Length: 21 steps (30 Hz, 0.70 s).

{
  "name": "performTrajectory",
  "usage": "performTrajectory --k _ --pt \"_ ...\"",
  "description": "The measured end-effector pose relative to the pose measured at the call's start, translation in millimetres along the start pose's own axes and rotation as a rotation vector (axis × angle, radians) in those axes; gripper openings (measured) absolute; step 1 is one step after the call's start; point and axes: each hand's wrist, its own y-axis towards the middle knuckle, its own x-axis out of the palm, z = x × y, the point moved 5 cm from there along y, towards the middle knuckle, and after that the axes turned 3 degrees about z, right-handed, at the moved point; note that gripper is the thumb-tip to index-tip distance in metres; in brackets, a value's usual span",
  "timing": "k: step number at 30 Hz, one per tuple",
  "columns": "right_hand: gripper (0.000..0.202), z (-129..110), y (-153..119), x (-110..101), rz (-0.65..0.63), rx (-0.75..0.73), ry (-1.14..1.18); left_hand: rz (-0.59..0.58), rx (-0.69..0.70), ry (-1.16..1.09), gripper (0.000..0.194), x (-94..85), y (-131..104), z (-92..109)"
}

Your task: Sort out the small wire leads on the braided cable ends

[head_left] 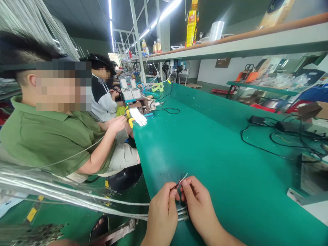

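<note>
Wires (183, 177) are pinched at the bottom centre of the frame between the closed fingers of the left hand (161, 213) and right hand (198, 205), over the counter (217, 153); the cable (77, 200) is trailed away leftward, its thin ends pointing up.

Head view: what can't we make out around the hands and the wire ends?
- Wire ends: too small to count strands or see tips.
- Cable: grip section hidden between left hand and right hand.
- Cable bundle: far end cut off by the left edge.
- Forearms: cut off by the bottom edge.
</note>
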Motion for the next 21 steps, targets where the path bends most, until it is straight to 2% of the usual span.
performTrajectory --k 5,11,16,21 --pt "0.036 -3.2 -0.5 -1.0 0.002 0.002 0.021 0.037 0.029 0.068 0.026 0.0 -3.3 1.0" --pt "0.025 -8.1 0.5 0.8 -0.018 0.037 0.109 0.059 0.021 0.119 0.025 -2.9 -5.3 2.6" --pt "0.027 -5.9 1.1 0.9 -0.005 0.037 0.093 0.051 0.011 0.143 0.025 -3.2 -3.8 5.3" --pt "0.028 0.4 1.1 0.4 0.002 0.039 0.084 0.088 0.087 0.183 0.023 0.1 -5.5 2.4"
